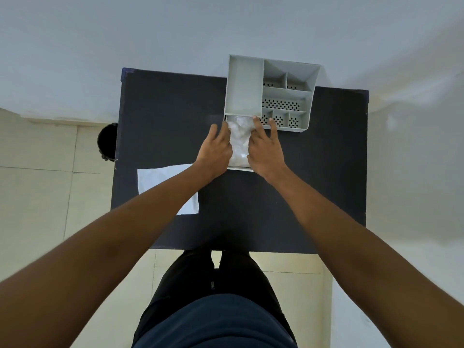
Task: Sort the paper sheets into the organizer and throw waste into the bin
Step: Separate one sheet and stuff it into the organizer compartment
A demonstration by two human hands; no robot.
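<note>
A grey organizer (244, 86) with several compartments stands at the table's far edge, its drawer (241, 168) pulled out toward me. Crumpled white paper (239, 139) lies in the open drawer. My left hand (216, 149) presses against the paper's left side and my right hand (266, 146) against its right side, fingers spread forward. A flat white paper sheet (160, 182) lies on the table to the left, partly under my left forearm. A black bin (107, 141) stands on the floor beside the table's left edge.
The dark table (313, 184) stands against a pale wall. Cream floor tiles show on the left and near my legs.
</note>
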